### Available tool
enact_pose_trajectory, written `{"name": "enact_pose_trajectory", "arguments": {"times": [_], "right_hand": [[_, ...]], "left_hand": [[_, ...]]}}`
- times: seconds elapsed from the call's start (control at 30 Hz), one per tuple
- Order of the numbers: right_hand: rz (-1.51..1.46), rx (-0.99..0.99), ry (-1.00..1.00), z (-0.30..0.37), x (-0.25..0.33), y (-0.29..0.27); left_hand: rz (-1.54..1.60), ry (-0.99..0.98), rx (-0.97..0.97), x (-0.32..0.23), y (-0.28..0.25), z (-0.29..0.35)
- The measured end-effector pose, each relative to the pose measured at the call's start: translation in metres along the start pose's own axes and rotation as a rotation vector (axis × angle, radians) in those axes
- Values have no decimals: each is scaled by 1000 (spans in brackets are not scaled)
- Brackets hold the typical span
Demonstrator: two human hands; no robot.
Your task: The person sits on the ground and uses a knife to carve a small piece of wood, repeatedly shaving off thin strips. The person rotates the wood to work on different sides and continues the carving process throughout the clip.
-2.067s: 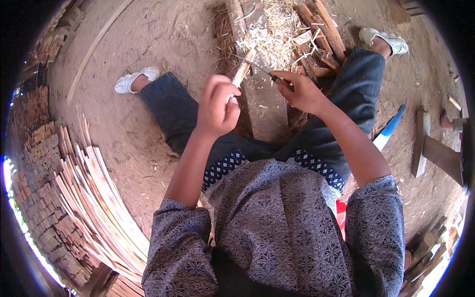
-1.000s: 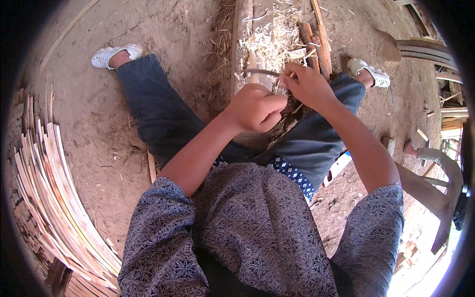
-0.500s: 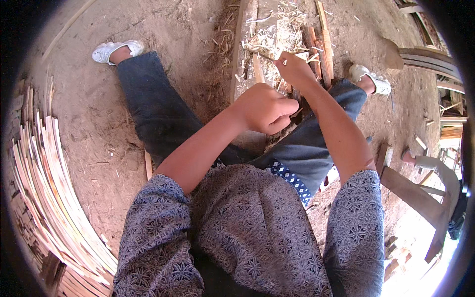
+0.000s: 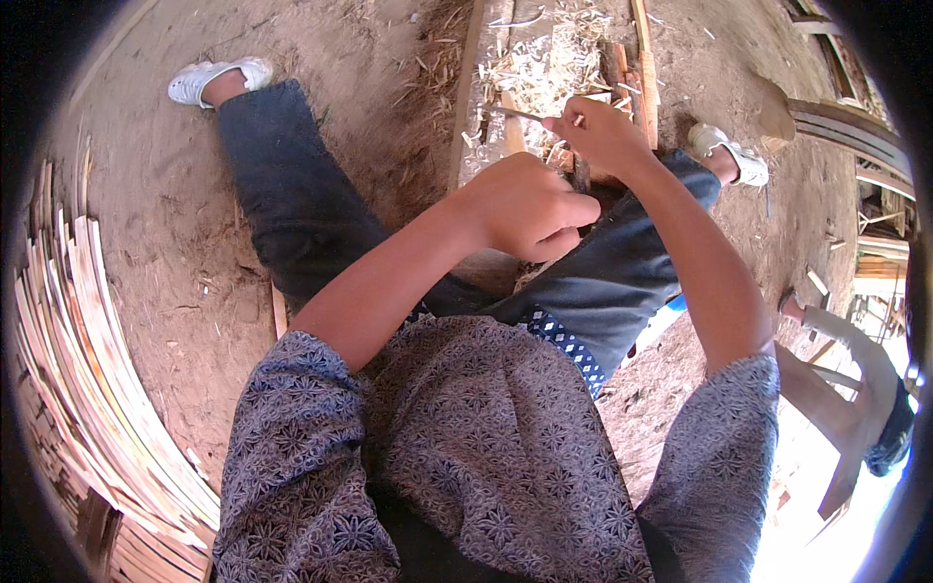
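Observation:
A thin grey blade (image 4: 513,112), perhaps a knife, sticks out leftward from my right hand (image 4: 604,136), whose fingers are closed round its near end. My left hand (image 4: 533,206) is a closed fist a little nearer to me, back of the hand upward. What that fist grips, if anything, is hidden beneath it. Both hands are above a wooden plank (image 4: 468,146) lying between my legs. Pale wood shavings (image 4: 549,60) are heaped on it beyond the blade. A light wood strip (image 4: 509,136) lies on the plank just below the blade.
Reddish wood pieces (image 4: 622,73) and a long strip (image 4: 643,58) lie along the plank's right side. At my left is a big stack of thin wood strips (image 4: 102,360). On the right stand a wooden bench (image 4: 846,124) and another person (image 4: 865,340).
My right hand has shifted slightly right with the blade, and its elbow has swung outward. My left fist has edged a little right and stays closed.

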State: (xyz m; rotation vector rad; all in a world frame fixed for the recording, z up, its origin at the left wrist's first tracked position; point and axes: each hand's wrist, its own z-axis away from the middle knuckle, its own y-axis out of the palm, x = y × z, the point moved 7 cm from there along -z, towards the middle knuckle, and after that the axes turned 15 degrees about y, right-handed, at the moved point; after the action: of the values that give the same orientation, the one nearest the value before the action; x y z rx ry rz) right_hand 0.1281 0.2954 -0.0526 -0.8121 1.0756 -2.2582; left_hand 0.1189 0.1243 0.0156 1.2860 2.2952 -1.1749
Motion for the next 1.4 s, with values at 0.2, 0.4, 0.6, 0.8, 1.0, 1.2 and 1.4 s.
{"name": "enact_pose_trajectory", "arguments": {"times": [0.2, 0.4, 0.6, 0.8, 1.0, 1.2, 1.4], "right_hand": [[4, -18, 90, -33, 14, 17], [-165, 39, 237, -57, -14, 41], [-150, 211, 283, 24, -10, 4], [-60, 110, 74, -8, -11, 24], [-36, 127, 223, -59, -28, 49], [-278, 313, 300, -23, -34, 44], [-128, 315, 65, 19, -17, 8]], "left_hand": [[10, -19, 33, 2, -1, 0], [3, -32, 55, 3, -7, 0], [16, -32, 92, 3, -1, 5], [3, -5, 74, 4, 3, 4], [16, -35, 114, -2, -1, 2], [90, -37, 94, 1, -5, -5], [98, -62, 207, 7, -2, -8]]}}
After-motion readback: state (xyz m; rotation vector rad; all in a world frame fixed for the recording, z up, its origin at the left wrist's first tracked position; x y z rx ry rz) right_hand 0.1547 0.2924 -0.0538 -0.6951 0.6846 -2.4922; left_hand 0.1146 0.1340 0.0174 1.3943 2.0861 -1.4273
